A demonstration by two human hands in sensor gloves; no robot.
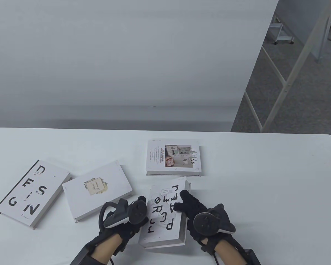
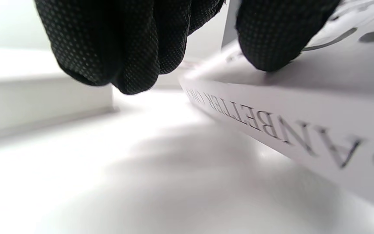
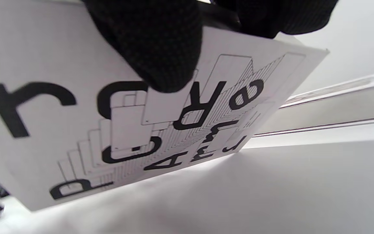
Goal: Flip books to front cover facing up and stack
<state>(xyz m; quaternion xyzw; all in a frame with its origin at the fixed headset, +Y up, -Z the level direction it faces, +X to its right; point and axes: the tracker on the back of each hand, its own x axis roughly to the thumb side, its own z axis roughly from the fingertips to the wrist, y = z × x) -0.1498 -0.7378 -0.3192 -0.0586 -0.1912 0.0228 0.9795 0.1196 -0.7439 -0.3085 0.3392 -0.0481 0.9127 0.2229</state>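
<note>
Both hands are on the white book with large black letters [image 1: 165, 215], which sits at the near middle of the white table [image 1: 278, 193]. Right hand [image 1: 201, 212] lies over the book's right edge, thumb [image 3: 154, 48] pressed flat on the lettered cover and the other fingers wrapped past the edge; in the right wrist view that side of the book is lifted off the table, with shadow beneath it. Left hand [image 1: 127, 218] is at the book's left edge: in the left wrist view 1 fingertip [image 2: 271, 35] presses on top of the cover beside the printed spine, while the remaining fingers [image 2: 122, 48] curl down just beside the spine, holding nothing.

3 more books lie flat on the table. "IDEAS" book [image 1: 173, 157], with a photo on its cover, rests just beyond the held book. White book with a small floral label [image 1: 98, 190] lies to the left, near the left hand. "DESIGN" book [image 1: 30, 193] lies farthest left, just beside the label book.
</note>
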